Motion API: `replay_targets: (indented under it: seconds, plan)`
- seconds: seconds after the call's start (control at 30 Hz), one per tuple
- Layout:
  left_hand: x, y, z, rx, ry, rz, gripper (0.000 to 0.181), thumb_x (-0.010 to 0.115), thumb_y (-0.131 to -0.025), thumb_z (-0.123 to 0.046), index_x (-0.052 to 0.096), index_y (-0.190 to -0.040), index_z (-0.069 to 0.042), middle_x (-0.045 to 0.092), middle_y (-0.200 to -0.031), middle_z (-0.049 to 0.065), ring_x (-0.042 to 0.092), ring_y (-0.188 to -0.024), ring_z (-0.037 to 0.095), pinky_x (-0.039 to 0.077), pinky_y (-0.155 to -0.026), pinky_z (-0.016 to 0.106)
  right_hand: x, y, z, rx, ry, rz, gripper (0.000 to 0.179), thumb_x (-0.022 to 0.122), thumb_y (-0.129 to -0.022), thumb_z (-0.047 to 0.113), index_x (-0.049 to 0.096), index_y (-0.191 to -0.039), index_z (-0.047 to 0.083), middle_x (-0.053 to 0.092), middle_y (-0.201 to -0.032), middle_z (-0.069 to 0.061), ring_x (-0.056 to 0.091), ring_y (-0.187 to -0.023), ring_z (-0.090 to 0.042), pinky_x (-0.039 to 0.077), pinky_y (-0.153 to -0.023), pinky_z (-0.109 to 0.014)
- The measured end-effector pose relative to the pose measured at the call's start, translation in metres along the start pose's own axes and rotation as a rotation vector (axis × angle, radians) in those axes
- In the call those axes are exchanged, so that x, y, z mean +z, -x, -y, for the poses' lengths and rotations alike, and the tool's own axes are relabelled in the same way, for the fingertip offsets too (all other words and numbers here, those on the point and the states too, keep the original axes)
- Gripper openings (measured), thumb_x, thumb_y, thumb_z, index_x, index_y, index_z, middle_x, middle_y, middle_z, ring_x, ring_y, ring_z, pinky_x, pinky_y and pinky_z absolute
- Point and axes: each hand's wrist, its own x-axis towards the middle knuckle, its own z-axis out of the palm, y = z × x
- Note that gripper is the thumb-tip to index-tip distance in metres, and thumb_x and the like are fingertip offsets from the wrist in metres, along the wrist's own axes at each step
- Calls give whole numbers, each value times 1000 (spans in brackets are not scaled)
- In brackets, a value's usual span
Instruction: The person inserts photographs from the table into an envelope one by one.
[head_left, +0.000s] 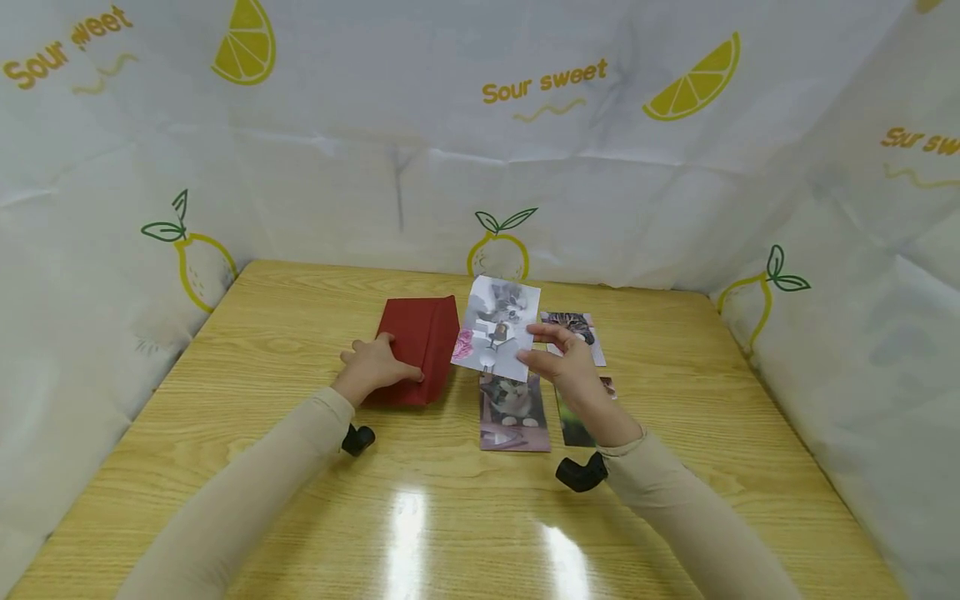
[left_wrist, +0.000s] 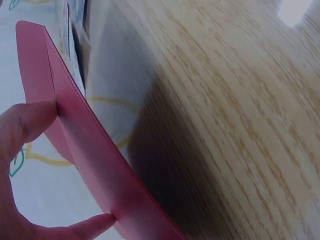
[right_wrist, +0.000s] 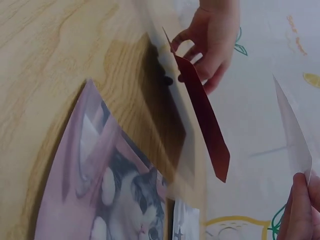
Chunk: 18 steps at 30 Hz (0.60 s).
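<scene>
A red envelope (head_left: pixel 408 342), its flap standing away from its body on the right side, is tilted up off the table in the head view. My left hand (head_left: pixel 377 367) holds it with thumb and fingers spread across its face; in the left wrist view the thumb and a finger (left_wrist: pixel 92 226) press on the red paper (left_wrist: pixel 100 145). Between thumb and fingers, my right hand (head_left: pixel 570 362) pinches the right edge of a photo card (head_left: pixel 495 329) showing a grey kitten and a pink flower. That card is raised beside the envelope, apart from it.
Below the raised card lies a kitten photo card (head_left: pixel 513 417), seen close up in the right wrist view. A tabby card (head_left: pixel 596 343) and a green one (head_left: pixel 576 427) lie partly behind my right hand. The wooden table (head_left: pixel 300 333) meets a lemon-printed white cloth (head_left: pixel 360 192).
</scene>
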Motion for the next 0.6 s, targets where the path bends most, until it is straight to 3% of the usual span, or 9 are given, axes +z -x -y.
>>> replay_targets:
  seconds: [0.6]
  plan:
    - [2, -2, 0, -9, 17, -5, 89, 76, -71, -43, 38, -141, -4, 39, -123, 31, 32, -111, 47, 45, -79, 54, 29, -19, -23, -1, 109, -13, 46, 71, -84, -1, 54, -127, -1, 50, -114, -11, 61, -83, -12, 55, -84, -31]
